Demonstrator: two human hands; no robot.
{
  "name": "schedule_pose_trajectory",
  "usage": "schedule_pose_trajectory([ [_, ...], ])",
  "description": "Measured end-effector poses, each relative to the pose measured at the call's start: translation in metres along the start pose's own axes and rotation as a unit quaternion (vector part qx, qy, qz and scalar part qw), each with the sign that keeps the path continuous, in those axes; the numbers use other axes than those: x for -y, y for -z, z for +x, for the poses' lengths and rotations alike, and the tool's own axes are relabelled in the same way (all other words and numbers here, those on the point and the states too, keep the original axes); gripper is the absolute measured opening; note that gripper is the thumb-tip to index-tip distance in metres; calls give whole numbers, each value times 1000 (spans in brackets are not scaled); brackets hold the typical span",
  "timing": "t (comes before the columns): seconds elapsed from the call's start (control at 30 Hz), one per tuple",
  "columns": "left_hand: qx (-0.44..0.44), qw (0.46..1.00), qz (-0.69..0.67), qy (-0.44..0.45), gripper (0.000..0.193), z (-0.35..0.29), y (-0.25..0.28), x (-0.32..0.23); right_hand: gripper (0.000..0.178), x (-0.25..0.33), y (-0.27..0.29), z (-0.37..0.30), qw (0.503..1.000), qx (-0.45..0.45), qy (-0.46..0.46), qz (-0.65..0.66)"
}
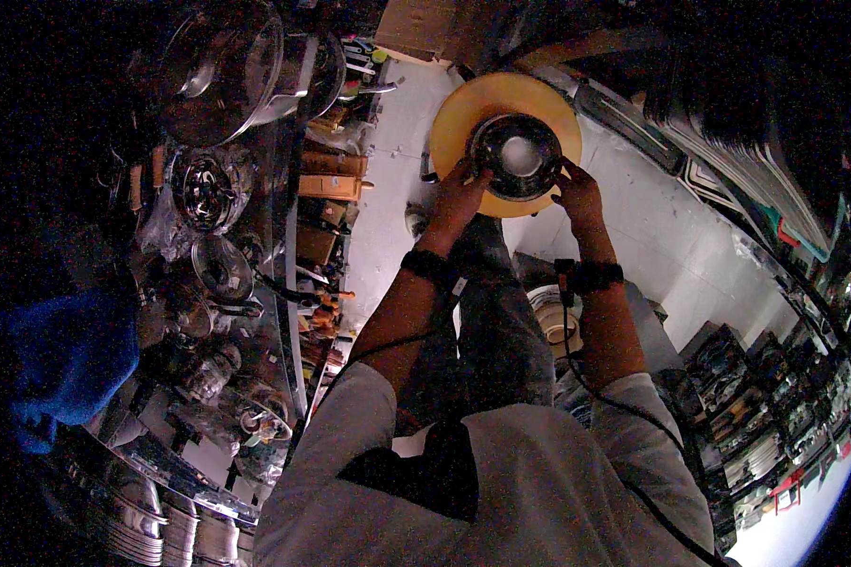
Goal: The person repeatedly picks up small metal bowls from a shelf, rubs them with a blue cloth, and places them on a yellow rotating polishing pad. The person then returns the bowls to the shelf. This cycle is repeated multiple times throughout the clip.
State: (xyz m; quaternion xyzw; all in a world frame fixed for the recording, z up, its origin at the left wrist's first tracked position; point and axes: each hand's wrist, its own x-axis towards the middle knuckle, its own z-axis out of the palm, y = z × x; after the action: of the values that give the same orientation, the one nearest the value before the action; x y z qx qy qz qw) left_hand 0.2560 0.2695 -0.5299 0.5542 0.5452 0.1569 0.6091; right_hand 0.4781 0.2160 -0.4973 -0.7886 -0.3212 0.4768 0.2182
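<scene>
Shiny round steel bowl (517,155) — seen from the head view, held out in front of the person above the pale floor (633,227), resting on or just in front of a flat round orange-yellow plate (463,118) whose rim rings it on every side. The left hand (457,200) grips the bowl's lower-left edge, fingers curled closed around the rim; the right hand (580,194) does the same at the right edge, fingers narrow and wrapped on the metal. Both wrists carry black bands (424,263) with cables trailing back. To the left, glass shelves (284,283) of steel pots and lidded pans. Judged step: the bowl is being steadied between both hands over the plate. A next move would call for an even two-handed grip — the polished rim looks slippery.
</scene>
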Motion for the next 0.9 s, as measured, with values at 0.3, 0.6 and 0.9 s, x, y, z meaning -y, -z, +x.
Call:
schedule_pose_trajectory([
  [0.3, 8, 992, -121, 19, 45, -41, 35, -72, 38, 81, 19, -50, 989, -49, 53, 133],
  [0.6, 34, 900, -433, -37, 65, -156, 122, -198, 41, 205, 45, -166, 901, 92, 105, 412],
  [0.9, 34, 832, -539, -124, 60, -279, 213, -319, 40, 323, 54, -241, 882, 203, 328, 269],
])
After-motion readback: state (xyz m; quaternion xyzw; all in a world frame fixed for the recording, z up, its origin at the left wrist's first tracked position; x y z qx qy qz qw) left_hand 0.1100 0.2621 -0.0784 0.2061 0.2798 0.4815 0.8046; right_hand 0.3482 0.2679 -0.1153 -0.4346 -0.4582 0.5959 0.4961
